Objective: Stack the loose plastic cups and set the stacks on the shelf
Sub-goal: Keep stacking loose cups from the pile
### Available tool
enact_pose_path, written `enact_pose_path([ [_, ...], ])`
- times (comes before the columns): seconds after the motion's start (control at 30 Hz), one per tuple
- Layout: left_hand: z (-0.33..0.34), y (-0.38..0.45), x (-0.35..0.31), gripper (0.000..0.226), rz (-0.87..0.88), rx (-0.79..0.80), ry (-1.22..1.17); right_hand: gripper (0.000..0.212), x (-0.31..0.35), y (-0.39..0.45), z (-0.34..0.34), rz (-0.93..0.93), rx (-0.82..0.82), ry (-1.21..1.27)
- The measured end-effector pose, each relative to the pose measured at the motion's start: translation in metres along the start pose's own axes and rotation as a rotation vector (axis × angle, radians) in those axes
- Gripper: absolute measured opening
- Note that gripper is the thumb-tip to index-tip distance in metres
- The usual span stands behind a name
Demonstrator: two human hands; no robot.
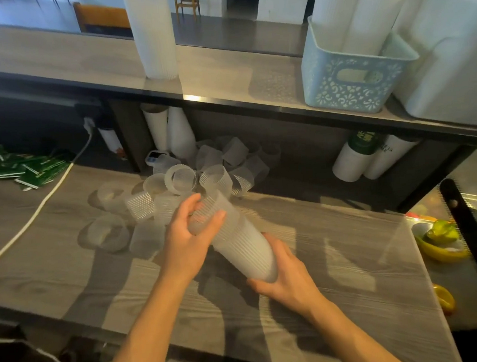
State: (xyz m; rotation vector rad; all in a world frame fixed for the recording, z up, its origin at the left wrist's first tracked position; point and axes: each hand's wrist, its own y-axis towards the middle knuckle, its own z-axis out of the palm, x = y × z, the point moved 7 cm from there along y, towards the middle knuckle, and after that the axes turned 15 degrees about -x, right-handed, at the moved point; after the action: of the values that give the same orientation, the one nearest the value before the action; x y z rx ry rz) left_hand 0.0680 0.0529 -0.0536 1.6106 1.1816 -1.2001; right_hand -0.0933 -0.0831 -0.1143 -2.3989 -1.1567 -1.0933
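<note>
A stack of ribbed translucent plastic cups [245, 246] lies tilted over the counter, open end toward the pile. My left hand [189, 236] grips the upper end of the stack, fingers curled round its rim. My right hand [285, 280] cups the closed bottom end from below. Several loose cups [180, 179] lie in a heap on the counter just beyond the stack, some upright, some on their sides. On the shelf [217, 76] above stands a tall finished cup stack [153, 36].
A pale blue basket [349, 80] with white cup stacks sits on the shelf at right. More white stacks [350, 163] lie under the shelf. A white cable [34, 214] crosses the counter at left beside green packets [31, 171]. Yellow-green items [441, 236] lie at right.
</note>
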Motion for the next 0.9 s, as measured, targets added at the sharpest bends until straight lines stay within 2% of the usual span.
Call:
enact_pose_path([
  [0.13, 0.02, -0.011, 0.003, 0.068, 0.009, 0.116, 0.01, 0.084, 0.0, -0.005, -0.006, -0.001, 0.001, -0.005],
  [0.33, 0.027, -0.013, 0.013, 0.057, 0.006, 0.187, 0.016, 0.081, 0.0, -0.012, -0.004, 0.004, -0.005, 0.011],
  [0.53, 0.037, -0.03, 0.021, 0.077, 0.05, 0.276, 0.053, 0.08, 0.009, -0.009, 0.001, 0.023, -0.107, 0.039],
  [0.73, 0.033, -0.028, 0.038, 0.084, 0.056, 0.352, 0.146, 0.067, 0.011, 0.0, 0.008, 0.049, -0.089, -0.003],
  [0.8, 0.016, -0.015, 0.044, 0.083, 0.039, 0.24, 0.137, 0.071, 0.012, 0.005, 0.01, 0.051, -0.082, -0.037],
  [0.9, -0.028, 0.008, 0.064, 0.078, -0.07, -0.077, 0.08, 0.073, 0.011, 0.013, 0.018, 0.082, -0.076, -0.074],
])
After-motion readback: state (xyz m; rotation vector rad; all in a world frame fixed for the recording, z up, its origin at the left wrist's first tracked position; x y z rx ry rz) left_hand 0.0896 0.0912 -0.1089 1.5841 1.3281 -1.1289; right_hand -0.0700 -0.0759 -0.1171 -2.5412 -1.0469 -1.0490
